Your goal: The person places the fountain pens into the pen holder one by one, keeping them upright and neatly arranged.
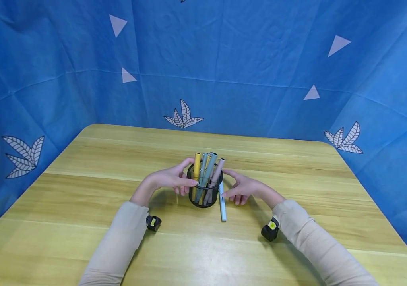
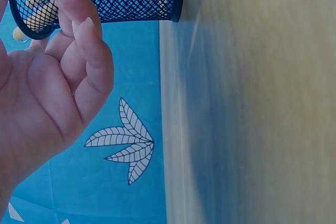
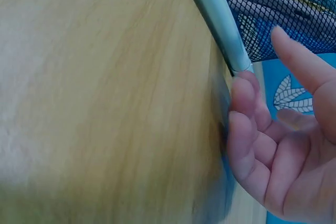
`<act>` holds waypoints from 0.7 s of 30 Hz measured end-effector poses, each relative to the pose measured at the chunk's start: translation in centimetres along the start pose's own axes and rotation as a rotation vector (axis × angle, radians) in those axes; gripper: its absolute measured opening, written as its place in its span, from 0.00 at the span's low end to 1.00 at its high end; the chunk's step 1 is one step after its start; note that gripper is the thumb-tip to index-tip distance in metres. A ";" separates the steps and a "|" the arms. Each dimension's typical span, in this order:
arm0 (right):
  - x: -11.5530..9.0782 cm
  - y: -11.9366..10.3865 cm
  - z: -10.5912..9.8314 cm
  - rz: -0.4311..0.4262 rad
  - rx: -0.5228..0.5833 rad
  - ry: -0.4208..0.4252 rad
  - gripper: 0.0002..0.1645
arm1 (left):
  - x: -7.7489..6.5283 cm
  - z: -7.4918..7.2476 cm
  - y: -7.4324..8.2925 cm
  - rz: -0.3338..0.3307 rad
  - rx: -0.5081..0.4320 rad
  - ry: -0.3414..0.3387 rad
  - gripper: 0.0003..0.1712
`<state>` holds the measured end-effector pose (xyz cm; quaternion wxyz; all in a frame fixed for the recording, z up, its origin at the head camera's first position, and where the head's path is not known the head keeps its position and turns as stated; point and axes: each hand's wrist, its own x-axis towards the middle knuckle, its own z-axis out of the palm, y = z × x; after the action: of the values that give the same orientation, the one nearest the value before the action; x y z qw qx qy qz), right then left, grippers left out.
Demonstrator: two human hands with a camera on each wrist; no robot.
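Observation:
A black mesh pen holder (image 1: 203, 201) stands upright on the table with several pens in it, among them a yellow pen (image 1: 197, 166), a blue-green pen (image 1: 209, 169) and a pale mauve pen (image 1: 218, 171). My left hand (image 1: 169, 178) grips its left side, thumb at the front rim and forefinger reaching round behind. On the right, my right hand (image 1: 245, 186) has its forefinger stretched to the rim, its thumb pointing at the mesh and its other fingers loosely bent. A light blue pen (image 1: 223, 208) lies on the table against the holder's right side, close to those fingers.
The wooden table (image 1: 203, 246) has a rounded far edge. Behind and beside it hangs a blue cloth (image 1: 260, 59) with leaf and triangle prints. Black wrist cameras sit below both sleeves, just above the tabletop.

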<state>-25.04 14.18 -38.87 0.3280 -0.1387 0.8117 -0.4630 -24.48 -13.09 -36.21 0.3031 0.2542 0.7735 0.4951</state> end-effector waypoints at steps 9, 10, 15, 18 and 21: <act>0.4 0.4 0.0 0.025 -0.011 -0.023 0.60 | 0.0 0.0 0.0 0.003 0.006 -0.002 0.44; 0.4 0.5 0.0 0.026 -0.013 -0.023 0.60 | 0.0 0.0 0.0 0.004 0.008 -0.001 0.44; 0.6 0.8 0.0 0.045 -0.013 -0.025 0.58 | 0.1 0.0 0.0 0.008 0.008 0.002 0.43; 0.7 0.8 0.0 0.057 -0.010 -0.026 0.58 | 0.1 -0.1 0.0 0.004 0.008 0.002 0.43; 0.7 0.7 0.1 0.078 0.010 -0.020 0.58 | 0.1 -0.1 -0.1 0.005 0.007 0.001 0.44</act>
<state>-25.50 14.12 -39.79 0.3545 -0.1099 0.8109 -0.4524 -24.63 -13.06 -36.27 0.3005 0.2566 0.7748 0.4935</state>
